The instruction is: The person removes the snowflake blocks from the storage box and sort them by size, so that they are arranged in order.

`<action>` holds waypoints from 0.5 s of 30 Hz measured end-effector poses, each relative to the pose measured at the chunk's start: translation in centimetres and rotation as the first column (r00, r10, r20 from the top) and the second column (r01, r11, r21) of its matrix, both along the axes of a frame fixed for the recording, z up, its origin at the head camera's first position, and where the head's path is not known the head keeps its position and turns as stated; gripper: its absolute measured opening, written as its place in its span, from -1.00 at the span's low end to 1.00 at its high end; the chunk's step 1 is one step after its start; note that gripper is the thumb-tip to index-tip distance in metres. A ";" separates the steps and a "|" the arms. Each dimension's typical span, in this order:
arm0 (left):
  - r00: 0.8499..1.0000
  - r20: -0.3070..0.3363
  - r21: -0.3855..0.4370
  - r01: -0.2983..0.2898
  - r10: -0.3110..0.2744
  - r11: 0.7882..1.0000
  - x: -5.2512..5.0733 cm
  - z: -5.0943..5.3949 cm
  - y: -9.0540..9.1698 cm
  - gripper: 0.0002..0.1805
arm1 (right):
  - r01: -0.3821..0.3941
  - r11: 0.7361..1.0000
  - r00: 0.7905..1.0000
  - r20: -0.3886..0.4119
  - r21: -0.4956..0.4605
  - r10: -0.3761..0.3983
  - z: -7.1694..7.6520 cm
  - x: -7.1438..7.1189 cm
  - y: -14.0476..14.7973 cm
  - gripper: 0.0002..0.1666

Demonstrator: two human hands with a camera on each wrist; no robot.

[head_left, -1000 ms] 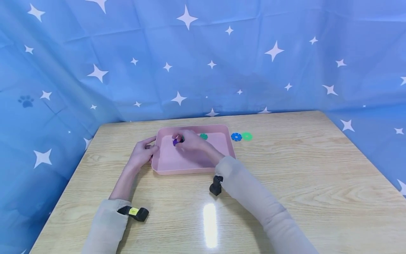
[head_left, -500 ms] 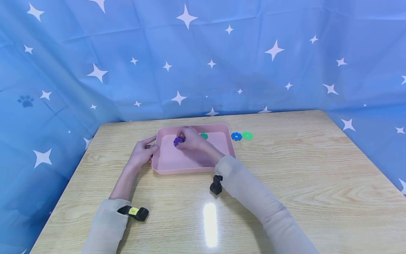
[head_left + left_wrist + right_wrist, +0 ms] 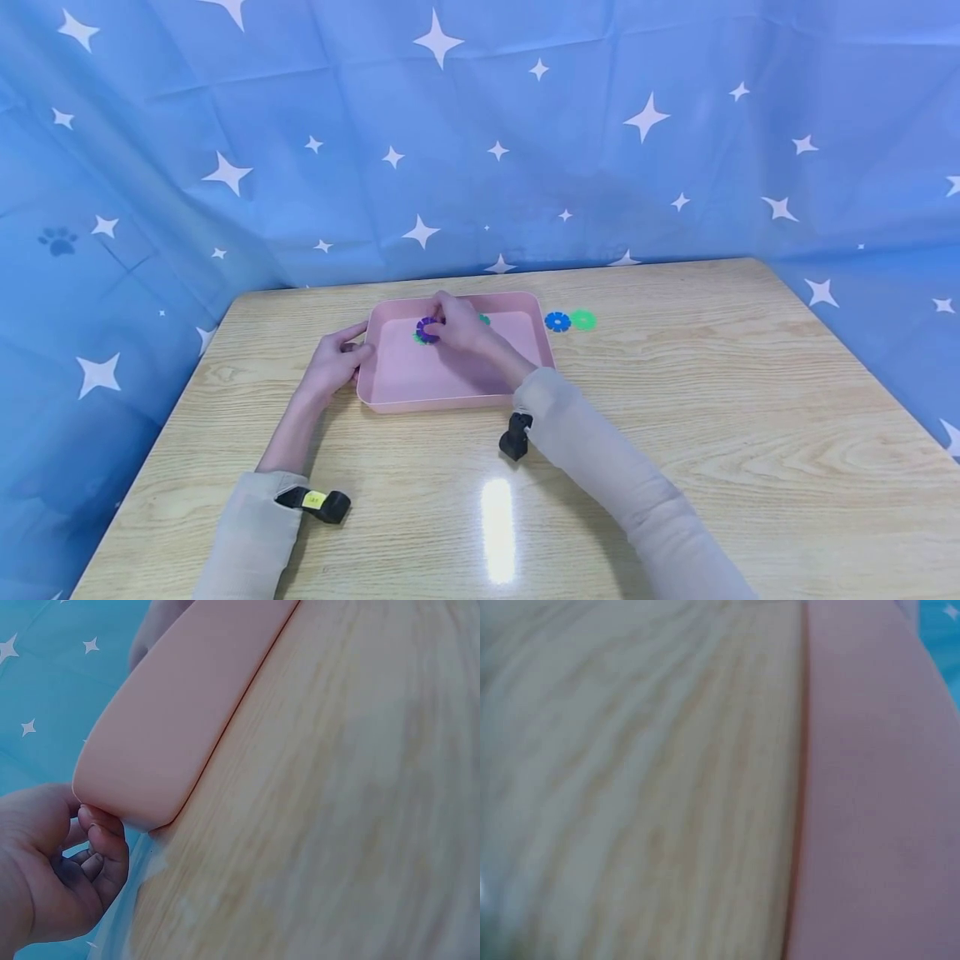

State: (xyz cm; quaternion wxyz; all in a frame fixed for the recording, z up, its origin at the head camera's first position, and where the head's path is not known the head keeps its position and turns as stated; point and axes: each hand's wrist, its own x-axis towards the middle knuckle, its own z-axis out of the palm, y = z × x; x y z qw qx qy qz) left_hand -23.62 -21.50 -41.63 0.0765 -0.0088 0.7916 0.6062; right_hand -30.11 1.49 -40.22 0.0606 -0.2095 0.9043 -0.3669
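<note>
While the left grip (image 3: 333, 362) holds the pink tray (image 3: 405, 383) beside it, the right grip (image 3: 461, 325), pinching the purple disc (image 3: 422, 326) at its fingertips inside, should stay light, lest it nudge the green piece (image 3: 419, 339) near its thumb.

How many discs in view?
5 visible. In or above pink tray: purple disc in right hand, green disc showing behind purple, second green disc partly behind hand. On table beside tray: blue disc, light-green disc. Hand may hide more.
</note>
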 end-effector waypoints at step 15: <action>1.000 -0.006 0.004 0.013 -0.013 1.000 0.1 0.2 0.0 -0.37 | 0.122 0.948 0.986 0.145 -0.295 -0.081 1.6 0.1 3.6 -0.74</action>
